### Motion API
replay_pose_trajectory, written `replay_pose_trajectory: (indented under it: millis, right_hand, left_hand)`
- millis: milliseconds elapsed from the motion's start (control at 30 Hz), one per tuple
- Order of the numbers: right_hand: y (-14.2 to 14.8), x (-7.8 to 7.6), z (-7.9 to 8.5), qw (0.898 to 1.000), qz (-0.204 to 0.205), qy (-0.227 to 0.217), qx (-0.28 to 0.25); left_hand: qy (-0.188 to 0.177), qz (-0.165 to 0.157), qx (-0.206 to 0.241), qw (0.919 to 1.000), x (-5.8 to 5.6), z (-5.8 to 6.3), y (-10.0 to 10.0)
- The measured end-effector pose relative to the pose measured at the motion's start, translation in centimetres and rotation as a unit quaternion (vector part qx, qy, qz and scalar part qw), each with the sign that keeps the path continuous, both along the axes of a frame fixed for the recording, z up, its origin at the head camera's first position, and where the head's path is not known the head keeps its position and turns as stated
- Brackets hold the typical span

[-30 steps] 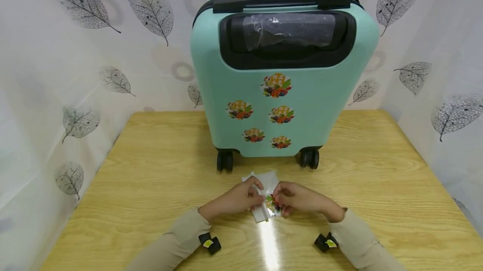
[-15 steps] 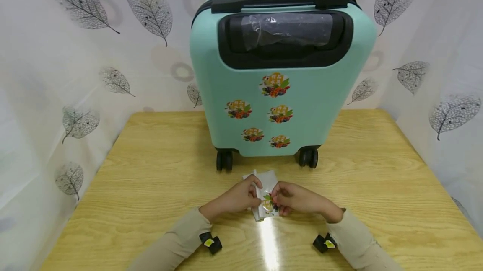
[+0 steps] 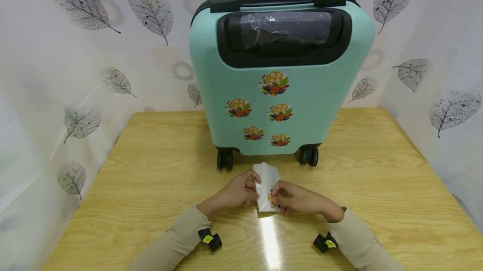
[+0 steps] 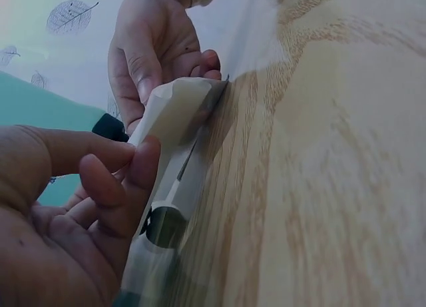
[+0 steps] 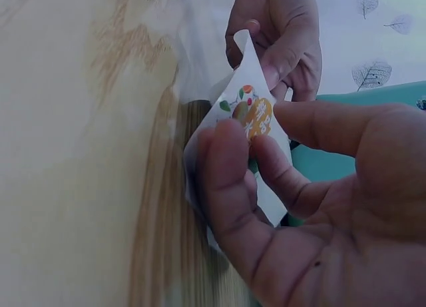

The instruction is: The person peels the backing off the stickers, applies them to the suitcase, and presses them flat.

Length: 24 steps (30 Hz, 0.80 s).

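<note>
A white sticker sheet (image 3: pixel 267 176) is held between the two hands, low over the table in front of the suitcase. My left hand (image 3: pixel 235 191) grips its left edge between thumb and fingers. On the lower right of the sheet is a round fruit sticker (image 5: pixel 261 117) with orange lettering. My right hand (image 3: pixel 296 197) pinches at this sticker, its fingertips covering part of it. In the left wrist view the sheet (image 4: pixel 176 107) bends upward between both hands. The mint suitcase (image 3: pixel 313 95) stands upright behind, with several matching stickers (image 3: pixel 280 112) on its front.
The suitcase's black wheels (image 3: pixel 309 156) rest on the wooden table (image 3: pixel 158 158) just beyond the hands. White leaf-patterned cloth (image 3: pixel 151 74) surrounds the table at the back and sides. A black wrist device (image 3: pixel 210 239) sits at each cuff.
The sheet has shifted and flattened into a narrower, straighter piece, its folded lower left part gone from sight. Less of the sticker shows beside the right fingertips. Both hands stay nearly in place.
</note>
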State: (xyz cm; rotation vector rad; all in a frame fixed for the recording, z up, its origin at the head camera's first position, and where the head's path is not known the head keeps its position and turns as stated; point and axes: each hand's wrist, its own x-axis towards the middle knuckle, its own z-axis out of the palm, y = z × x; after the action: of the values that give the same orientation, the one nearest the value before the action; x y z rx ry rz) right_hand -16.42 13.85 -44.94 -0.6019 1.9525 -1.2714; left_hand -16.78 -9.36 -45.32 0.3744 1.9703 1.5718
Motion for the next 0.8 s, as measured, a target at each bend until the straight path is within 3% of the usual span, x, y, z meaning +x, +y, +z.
replay_pose_trajectory:
  millis: [233, 800]
  right_hand:
    - [-0.2, 0.1, 0.0, 1.000, 0.001, 0.004, -0.006]
    - [-1.1, 0.4, -0.1, 0.999, -0.016, 0.018, -0.031]
  left_hand:
    - [-0.034, -0.002, 0.019, 0.9993, -0.2, -0.4, 0.0]
    - [-0.049, 0.015, 0.029, 0.9983, 0.2, -1.1, 0.9]
